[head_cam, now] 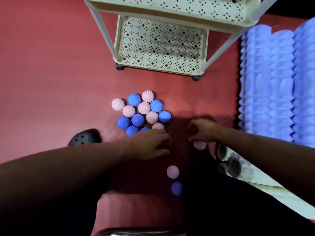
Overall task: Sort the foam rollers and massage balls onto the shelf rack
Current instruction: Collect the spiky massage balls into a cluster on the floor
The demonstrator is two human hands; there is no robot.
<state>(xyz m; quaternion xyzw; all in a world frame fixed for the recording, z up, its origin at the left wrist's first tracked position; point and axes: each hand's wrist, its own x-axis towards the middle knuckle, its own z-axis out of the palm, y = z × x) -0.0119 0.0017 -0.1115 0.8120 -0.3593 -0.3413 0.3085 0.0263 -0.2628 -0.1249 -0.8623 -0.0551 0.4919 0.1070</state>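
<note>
Fingers [193, 139] just beside pink ball [199, 144]

**One head-worn view, looking steeply down**

A single wide-angle camera on the person's head faces forward and down at the red floor [51, 65]. Both forearms enter from the bottom edge, close to the lens. The shelf rack [162, 46] stands ahead at the top of the picture, seen from above. Straight lines bow toward the edges.
</note>
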